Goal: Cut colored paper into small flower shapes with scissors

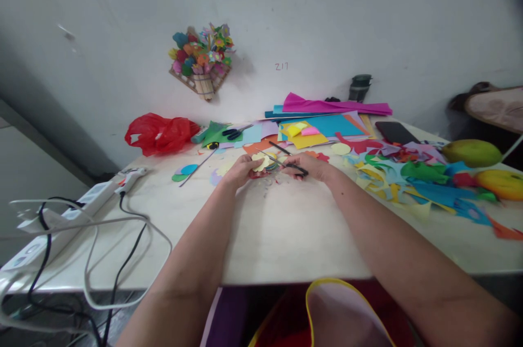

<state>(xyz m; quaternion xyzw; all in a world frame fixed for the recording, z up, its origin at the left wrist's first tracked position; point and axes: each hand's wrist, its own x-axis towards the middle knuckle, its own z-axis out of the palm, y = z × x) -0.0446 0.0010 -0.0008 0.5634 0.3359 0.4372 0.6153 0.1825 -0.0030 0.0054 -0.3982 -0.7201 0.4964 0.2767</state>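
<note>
My left hand [239, 169] is closed on a small pale yellow flower-shaped paper cutout [260, 160], held just above the white table [281, 227]. My right hand [310, 166] grips black-handled scissors [286, 163], whose blades point left into the paper. Small paper snippets [267, 186] lie on the table under both hands. Both forearms reach in from the near edge.
Coloured paper sheets [322, 123] and cut scraps [412, 178] cover the back and right. A phone [395, 132], two mangoes [472, 152], a red plastic bag [159, 133], a second pair of scissors [235, 132] and power strips with cables [73, 211] lie around. A paper-flower basket [202, 58] hangs on the wall.
</note>
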